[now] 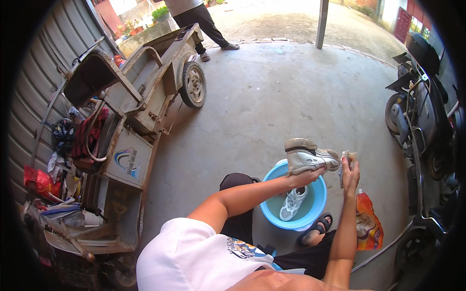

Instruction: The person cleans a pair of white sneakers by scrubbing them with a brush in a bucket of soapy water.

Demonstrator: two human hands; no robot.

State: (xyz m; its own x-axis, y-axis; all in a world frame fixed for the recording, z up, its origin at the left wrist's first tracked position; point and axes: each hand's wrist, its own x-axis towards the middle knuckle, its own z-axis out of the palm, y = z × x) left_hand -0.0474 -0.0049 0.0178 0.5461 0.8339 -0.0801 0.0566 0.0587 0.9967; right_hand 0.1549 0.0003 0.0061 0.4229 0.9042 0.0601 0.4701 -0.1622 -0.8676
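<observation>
My left hand (308, 176) grips a white and grey sneaker (309, 160), which lies on its side in the air above the far rim of a blue plastic basin (268, 211). In my right hand (350, 178) is a scrub brush (343, 167), its bristles facing the sneaker's toe. Brush and toe are very close; whether they touch I cannot tell. A second white sneaker (292, 204) rests in the cloudy water (310, 203) of the basin, its toe pointing towards me. My left forearm hides part of the basin.
An orange detergent pouch (367, 222) with a white cap lies right of the basin. A rusty cargo tricycle (131, 145) stands on the left, a dark scooter (424, 109) on the right. Beyond the tricycle, a person (198, 22) stands on the concrete floor (255, 109).
</observation>
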